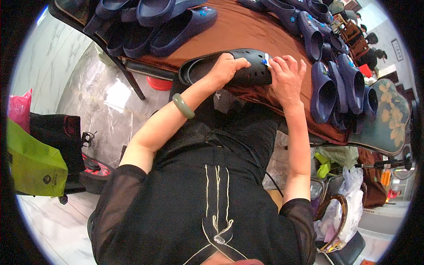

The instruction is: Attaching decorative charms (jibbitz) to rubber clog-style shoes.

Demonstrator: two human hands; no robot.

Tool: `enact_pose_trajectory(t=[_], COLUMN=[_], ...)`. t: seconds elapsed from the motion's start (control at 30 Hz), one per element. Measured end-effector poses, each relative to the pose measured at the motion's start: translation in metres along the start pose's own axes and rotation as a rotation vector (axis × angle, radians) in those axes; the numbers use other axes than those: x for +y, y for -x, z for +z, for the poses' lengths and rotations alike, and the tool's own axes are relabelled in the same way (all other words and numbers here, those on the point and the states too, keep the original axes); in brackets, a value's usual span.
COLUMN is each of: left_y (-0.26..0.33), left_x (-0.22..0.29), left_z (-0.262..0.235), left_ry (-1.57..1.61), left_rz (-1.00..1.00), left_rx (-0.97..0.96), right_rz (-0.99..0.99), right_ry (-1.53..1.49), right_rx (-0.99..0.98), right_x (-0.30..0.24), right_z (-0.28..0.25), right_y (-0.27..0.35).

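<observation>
A black clog with round holes [251,76] lies sideways over my lap at the table's near edge, its toe to the right. My left hand [226,70] grips it, with the thumb on the upper and the fingers at the opening. At the toe, my right hand [286,77] pinches a small white-and-blue shoe charm [265,60] against the holes; its other fingers are raised and apart. The underside of the charm is hidden.
Dark blue clogs [183,31] are piled at the table's far left, and several more blue clogs [323,92] stand along the right. A brown cloth [238,26] covers the table. A flowered chair back [388,115] and a clear plastic bag [342,212] are at right.
</observation>
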State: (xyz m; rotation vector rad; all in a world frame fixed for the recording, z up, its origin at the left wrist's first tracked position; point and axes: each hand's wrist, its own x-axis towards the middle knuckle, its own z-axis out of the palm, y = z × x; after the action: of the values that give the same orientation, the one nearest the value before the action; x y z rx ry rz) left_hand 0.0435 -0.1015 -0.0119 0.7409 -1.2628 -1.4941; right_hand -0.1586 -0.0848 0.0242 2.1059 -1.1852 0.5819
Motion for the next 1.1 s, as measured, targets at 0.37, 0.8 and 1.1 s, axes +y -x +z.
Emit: enact_pose_trajectory(t=[0.37, 0.8, 1.1], left_y=[0.007, -0.002, -0.019], left_x=[-0.004, 0.005, 0.005], left_z=[-0.005, -0.002, -0.021], left_ry=[-0.079, -0.013, -0.167], left_rz=[0.080, -0.038, -0.014], left_rx=[-0.059, 0.032, 0.153], right_rz=[0.003, 0.440, 0.952], right_ry=[-0.070, -0.735, -0.838], right_rx=[-0.094, 0.001, -0.221], right_x=[-0.011, 0.042, 0.121], right_z=[-0.001, 0.024, 0.073], right_y=[0.011, 0.016, 0.097])
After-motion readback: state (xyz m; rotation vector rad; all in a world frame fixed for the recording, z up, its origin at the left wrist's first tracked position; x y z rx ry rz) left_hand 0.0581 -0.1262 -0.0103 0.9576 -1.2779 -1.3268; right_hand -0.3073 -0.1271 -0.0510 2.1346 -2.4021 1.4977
